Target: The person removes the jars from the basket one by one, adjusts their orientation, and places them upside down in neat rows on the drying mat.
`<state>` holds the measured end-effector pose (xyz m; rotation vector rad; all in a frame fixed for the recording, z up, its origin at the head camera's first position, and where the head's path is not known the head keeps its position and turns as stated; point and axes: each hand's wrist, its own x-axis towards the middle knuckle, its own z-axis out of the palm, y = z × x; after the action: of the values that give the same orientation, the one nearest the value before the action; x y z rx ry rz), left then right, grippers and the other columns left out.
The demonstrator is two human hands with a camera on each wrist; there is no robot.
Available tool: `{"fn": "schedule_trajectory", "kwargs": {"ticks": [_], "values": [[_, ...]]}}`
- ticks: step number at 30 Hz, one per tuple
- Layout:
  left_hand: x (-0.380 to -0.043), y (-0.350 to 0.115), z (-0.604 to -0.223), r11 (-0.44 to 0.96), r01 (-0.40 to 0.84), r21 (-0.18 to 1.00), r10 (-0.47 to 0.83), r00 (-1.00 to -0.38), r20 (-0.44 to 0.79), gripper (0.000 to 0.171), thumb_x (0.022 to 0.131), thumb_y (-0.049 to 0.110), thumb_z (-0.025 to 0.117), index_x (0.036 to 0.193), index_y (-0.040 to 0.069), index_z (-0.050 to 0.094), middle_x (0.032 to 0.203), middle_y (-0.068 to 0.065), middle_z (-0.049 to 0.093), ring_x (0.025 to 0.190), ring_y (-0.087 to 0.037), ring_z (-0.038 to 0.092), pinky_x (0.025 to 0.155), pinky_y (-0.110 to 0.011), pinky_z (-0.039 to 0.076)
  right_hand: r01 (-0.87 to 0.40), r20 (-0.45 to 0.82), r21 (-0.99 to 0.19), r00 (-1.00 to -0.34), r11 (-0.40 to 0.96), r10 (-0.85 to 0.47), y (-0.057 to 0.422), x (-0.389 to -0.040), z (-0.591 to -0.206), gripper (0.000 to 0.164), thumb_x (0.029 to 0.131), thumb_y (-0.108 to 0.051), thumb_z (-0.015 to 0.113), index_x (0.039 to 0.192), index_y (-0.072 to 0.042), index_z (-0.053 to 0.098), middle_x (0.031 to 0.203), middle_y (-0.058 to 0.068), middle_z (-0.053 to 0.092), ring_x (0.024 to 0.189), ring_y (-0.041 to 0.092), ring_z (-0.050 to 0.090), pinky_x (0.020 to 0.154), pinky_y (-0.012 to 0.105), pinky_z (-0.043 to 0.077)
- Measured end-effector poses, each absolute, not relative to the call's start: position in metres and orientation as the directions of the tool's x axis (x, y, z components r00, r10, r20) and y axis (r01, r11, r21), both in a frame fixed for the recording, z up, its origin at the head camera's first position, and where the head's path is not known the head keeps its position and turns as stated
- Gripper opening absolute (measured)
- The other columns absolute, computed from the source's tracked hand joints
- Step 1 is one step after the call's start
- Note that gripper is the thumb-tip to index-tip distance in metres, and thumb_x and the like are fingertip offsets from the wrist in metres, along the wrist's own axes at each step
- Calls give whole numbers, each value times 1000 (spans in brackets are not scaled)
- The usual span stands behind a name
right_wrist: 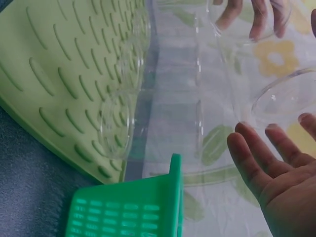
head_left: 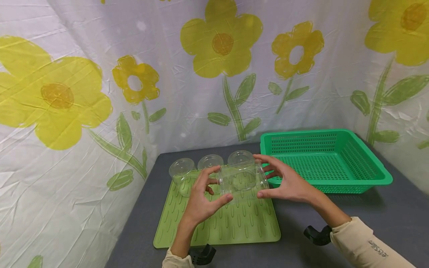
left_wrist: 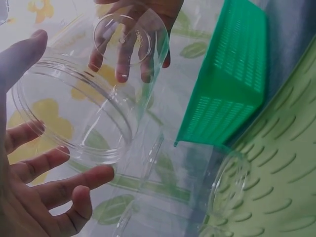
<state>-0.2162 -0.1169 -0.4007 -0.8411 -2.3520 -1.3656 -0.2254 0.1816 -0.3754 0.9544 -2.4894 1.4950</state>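
A clear plastic jar (head_left: 239,180) lies sideways in the air above a green ribbed mat (head_left: 248,227). My left hand (head_left: 203,199) holds its threaded mouth end (left_wrist: 74,106), thumb on one side and fingers on the other. At the base end, my right hand (head_left: 289,182) grips with spread fingers and thumb; its fingers show through the plastic in the left wrist view. Behind, along the mat's far side, stand three similar clear jars: a left one (head_left: 182,169), a middle one (head_left: 210,160) and a right one (head_left: 240,157), partly hidden by the held jar.
A green perforated plastic basket (head_left: 365,182) stands on the dark grey table (head_left: 301,223), right of the mat and beyond my right hand. A flower-printed curtain (head_left: 187,111) hangs behind the table and along its sides.
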Motion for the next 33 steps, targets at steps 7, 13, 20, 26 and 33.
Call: {"fn": "schedule_trajectory", "kwargs": {"ticks": [7,13,20,26,33], "values": [[-217,-115,-395,443,618,649,364,-786,500,84,85,55,78,155,35,38,154,2,46,122,-27,62,80,-32,50,-566,386,-721,-807,400,-447,183,-227,-371,95,78,-27,90,157,-29,37,151,13,47,121,34,60,93,52,55],[-221,-111,-387,515,690,509,400,-719,569,87,79,47,86,152,28,44,150,3,49,121,-25,59,90,-45,53,-588,388,-652,-801,479,-456,182,-226,-366,97,76,-37,91,157,-27,39,145,10,51,118,28,61,88,52,55],[-225,-103,-383,596,706,381,474,-693,543,93,72,57,87,150,23,48,145,2,56,129,-25,60,100,-50,53,-636,409,-543,-770,548,-489,178,-222,-363,100,73,-45,92,157,-26,40,138,4,51,114,23,58,86,48,54],[-225,-97,-383,648,689,326,482,-702,525,99,69,61,88,151,23,48,147,-2,57,133,-25,58,101,-59,50,-667,423,-449,-745,595,-516,174,-220,-360,103,71,-49,92,156,-26,40,140,4,51,118,23,58,86,44,54],[-225,-90,-381,683,681,264,505,-702,503,104,65,65,88,151,23,48,144,-2,59,130,-23,60,102,-55,50,-689,435,-349,-719,635,-541,168,-217,-355,103,68,-47,94,154,-22,44,142,7,52,120,26,60,90,48,55]]}}
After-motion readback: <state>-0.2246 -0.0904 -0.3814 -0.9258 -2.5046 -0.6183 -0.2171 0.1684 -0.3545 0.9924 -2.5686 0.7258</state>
